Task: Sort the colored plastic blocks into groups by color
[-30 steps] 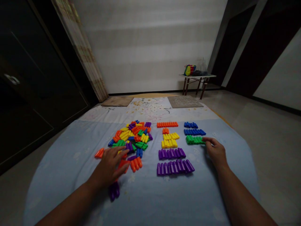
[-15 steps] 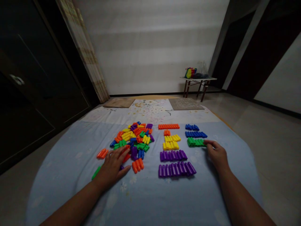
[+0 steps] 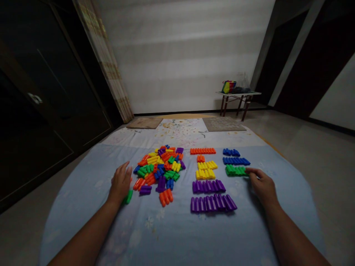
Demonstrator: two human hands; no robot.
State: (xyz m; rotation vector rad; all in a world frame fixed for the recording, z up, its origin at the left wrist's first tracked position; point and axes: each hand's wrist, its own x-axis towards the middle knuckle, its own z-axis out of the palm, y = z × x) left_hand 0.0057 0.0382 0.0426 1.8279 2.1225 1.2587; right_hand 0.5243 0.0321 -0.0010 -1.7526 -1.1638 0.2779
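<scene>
Right of the spread left hand [image 3: 120,183] sits a loose pile [image 3: 154,160]; the right hand [image 3: 263,185] pinches the green row [image 3: 235,170], which a sideways nudge could skew

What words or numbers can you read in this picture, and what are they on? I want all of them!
There are none I can read.
Plastic pile and sorted rows: no letters or numbers show.
Green row at the right hand: none show either.
Colourful bag: too small to tell.
Grey mat: its marks are too blurred to tell if they are writing.
</scene>
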